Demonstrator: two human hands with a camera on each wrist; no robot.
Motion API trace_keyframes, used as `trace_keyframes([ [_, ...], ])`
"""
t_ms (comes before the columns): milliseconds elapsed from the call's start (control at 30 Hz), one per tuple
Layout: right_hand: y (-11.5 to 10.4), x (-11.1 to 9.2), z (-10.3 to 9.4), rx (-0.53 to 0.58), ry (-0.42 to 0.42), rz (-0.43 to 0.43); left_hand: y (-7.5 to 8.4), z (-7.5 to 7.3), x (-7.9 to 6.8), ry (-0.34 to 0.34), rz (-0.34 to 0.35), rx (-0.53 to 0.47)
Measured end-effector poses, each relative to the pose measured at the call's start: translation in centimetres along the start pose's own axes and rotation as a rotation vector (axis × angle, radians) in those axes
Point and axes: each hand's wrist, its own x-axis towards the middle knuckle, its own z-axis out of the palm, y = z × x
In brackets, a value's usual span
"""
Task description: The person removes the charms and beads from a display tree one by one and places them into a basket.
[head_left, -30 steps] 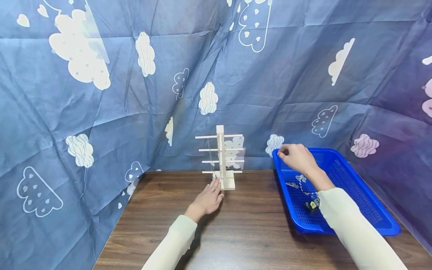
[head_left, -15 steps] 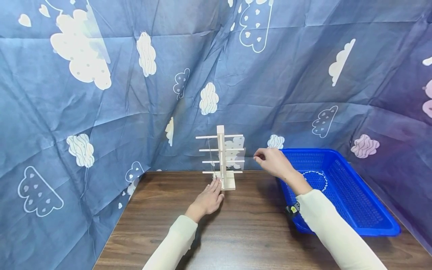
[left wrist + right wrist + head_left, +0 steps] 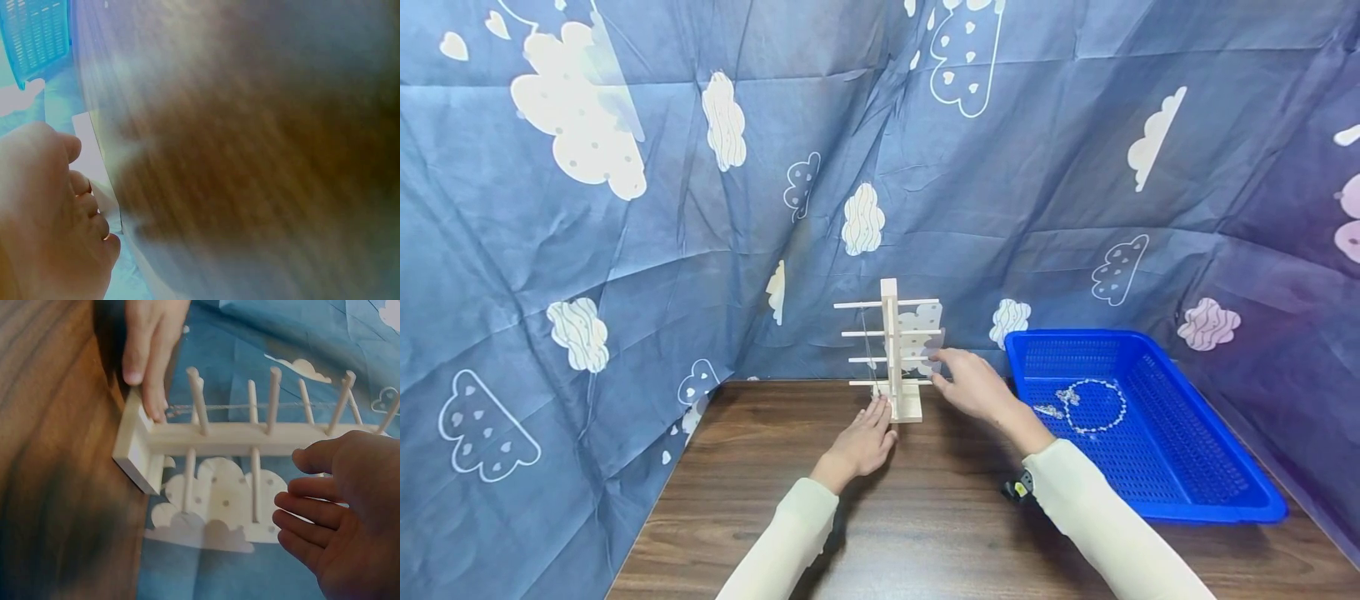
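Hands (image 3: 859,440) now flank the rack (image 3: 891,337), the right (image 3: 976,385) newly arrived.

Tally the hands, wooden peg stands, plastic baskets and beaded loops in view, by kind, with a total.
Left hand and right hand: 2
Wooden peg stand: 1
Blue plastic basket: 1
Beaded loop: 1
Total: 5
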Motion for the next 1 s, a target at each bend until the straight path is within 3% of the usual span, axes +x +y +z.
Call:
trace_keyframes([
  [500, -1.9, -1.4, 4.5, -0.003, -0.041, 0.009, 0.0, -0.1, -0.2, 0.004, 0.01, 0.006],
  [767, -0.8, -2.4, 7.6, -0.033, -0.058, -0.013, 0.1, -0.4, -0.3, 0.013, 0.007, 0.013],
  [1000, 0.2, -3.3, 9.6, -0.044, -0.141, -0.043, -0.2, 0.1, -0.1, 0.007, 0.014, 0.015],
])
